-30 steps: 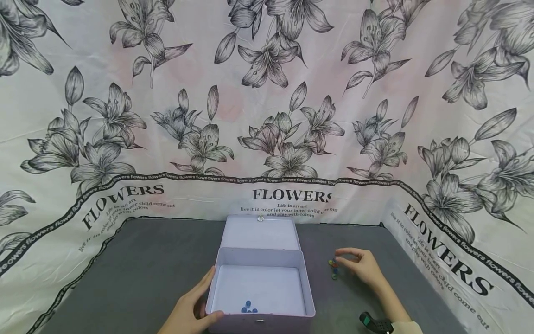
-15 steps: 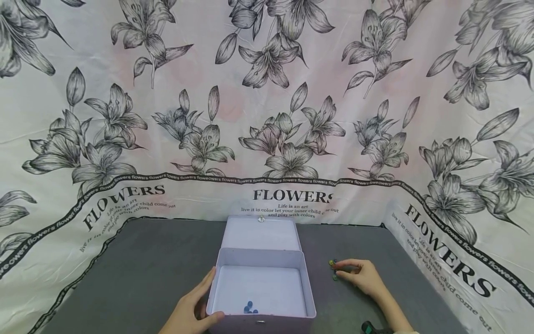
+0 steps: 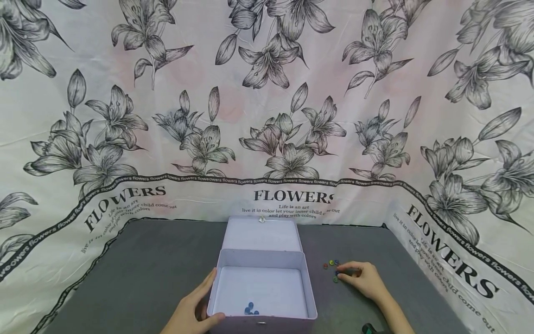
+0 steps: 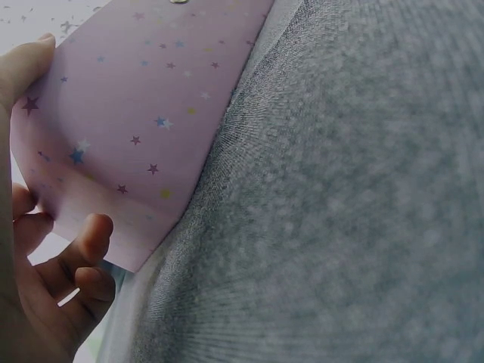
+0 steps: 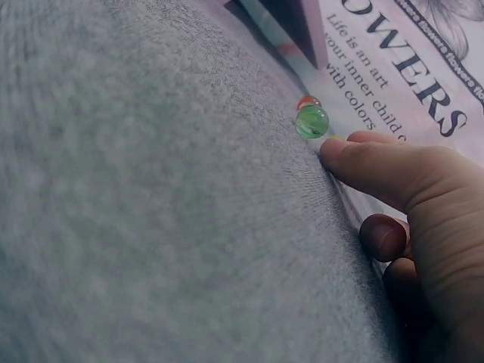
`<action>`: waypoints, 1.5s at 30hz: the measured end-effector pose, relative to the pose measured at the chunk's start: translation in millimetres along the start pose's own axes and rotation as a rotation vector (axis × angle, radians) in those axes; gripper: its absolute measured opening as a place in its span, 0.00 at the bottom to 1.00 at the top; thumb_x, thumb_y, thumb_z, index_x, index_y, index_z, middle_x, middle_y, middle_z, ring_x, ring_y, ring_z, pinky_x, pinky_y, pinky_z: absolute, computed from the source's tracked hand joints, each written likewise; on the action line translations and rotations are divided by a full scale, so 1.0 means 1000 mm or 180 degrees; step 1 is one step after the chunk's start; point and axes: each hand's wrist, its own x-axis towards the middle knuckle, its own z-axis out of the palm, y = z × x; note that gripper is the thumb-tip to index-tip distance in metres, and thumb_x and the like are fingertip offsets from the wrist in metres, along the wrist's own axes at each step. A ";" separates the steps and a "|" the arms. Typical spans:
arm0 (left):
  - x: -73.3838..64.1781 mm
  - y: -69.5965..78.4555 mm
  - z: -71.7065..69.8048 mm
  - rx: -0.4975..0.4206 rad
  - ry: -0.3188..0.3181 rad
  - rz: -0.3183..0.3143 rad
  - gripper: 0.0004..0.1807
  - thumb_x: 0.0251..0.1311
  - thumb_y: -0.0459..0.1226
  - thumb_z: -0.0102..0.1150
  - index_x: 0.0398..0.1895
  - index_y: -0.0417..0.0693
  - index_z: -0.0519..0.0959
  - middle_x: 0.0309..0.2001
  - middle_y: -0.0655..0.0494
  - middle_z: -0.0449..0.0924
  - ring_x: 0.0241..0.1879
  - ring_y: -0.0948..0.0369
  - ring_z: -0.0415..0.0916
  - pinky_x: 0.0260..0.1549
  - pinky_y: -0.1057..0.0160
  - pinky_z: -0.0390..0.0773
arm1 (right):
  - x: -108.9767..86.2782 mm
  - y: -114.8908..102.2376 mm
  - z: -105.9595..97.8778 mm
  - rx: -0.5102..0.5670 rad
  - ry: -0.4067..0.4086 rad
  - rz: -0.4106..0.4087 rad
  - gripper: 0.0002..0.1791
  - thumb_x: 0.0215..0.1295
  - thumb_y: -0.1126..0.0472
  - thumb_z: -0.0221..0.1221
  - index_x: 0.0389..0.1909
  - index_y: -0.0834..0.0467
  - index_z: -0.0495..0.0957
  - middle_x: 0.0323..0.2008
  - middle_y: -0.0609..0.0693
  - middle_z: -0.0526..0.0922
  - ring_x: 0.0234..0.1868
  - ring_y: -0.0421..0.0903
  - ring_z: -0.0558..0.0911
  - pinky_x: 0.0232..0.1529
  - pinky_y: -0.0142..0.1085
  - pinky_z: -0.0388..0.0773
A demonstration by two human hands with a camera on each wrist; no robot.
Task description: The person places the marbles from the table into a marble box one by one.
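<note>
My left hand [image 3: 189,308] grips the near left corner of an open lilac box [image 3: 263,259], its thumb over the front rim and its fingers along the left side. Stars decorate the outside of the box in the left wrist view. Several blue marbles [image 3: 251,305] lie inside, near the front wall. To the right of the box, my right hand [image 3: 367,280] pinches a dark blue marble [image 3: 337,273] between thumb and index finger, low over the cloth. Around these fingertips sit a green marble [image 5: 311,122], a yellow marble [image 3: 331,262], a red marble [image 3: 325,266] and another blue marble [image 3: 336,262].
The box's lid [image 3: 261,234] is folded back behind it. Grey cloth [image 3: 167,260] covers the table. A white curtain [image 3: 233,139] printed with flowers rises at the back and along both sides. A dark wristband [image 3: 369,329] shows at the lower right.
My right hand has lowered slightly among the marbles, its thumb and index finger coming together at a blue one. The red marble has shifted left. My left hand stays on the box.
</note>
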 end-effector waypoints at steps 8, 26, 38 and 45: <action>0.001 0.000 0.000 0.0042 0.0017 0.0044 0.54 0.61 0.49 0.77 0.85 0.52 0.57 0.83 0.47 0.54 0.73 0.45 0.66 0.56 0.65 0.80 | 0.001 -0.005 0.000 0.0031 0.0020 0.0231 0.09 0.62 0.58 0.76 0.42 0.52 0.92 0.32 0.44 0.91 0.11 0.33 0.65 0.16 0.30 0.65; -0.001 0.000 0.000 0.0092 0.0059 -0.0071 0.55 0.60 0.50 0.77 0.85 0.51 0.56 0.83 0.48 0.54 0.77 0.43 0.62 0.61 0.60 0.78 | 0.016 -0.017 -0.001 0.0439 0.0148 0.0505 0.15 0.66 0.55 0.74 0.50 0.59 0.90 0.45 0.56 0.92 0.19 0.39 0.81 0.24 0.32 0.74; 0.000 -0.003 0.002 0.0068 0.0028 0.0000 0.55 0.60 0.50 0.78 0.85 0.51 0.57 0.83 0.47 0.54 0.77 0.42 0.60 0.62 0.61 0.78 | 0.037 -0.047 0.012 0.0705 0.0187 0.0229 0.15 0.69 0.59 0.72 0.51 0.64 0.89 0.39 0.65 0.90 0.16 0.42 0.77 0.20 0.36 0.76; 0.000 -0.002 0.001 0.0111 0.0103 0.0093 0.54 0.58 0.50 0.79 0.85 0.53 0.59 0.83 0.48 0.56 0.74 0.44 0.65 0.56 0.68 0.79 | 0.058 -0.072 0.026 0.0709 0.0182 0.0114 0.13 0.69 0.58 0.72 0.49 0.60 0.90 0.39 0.58 0.92 0.13 0.35 0.69 0.14 0.31 0.64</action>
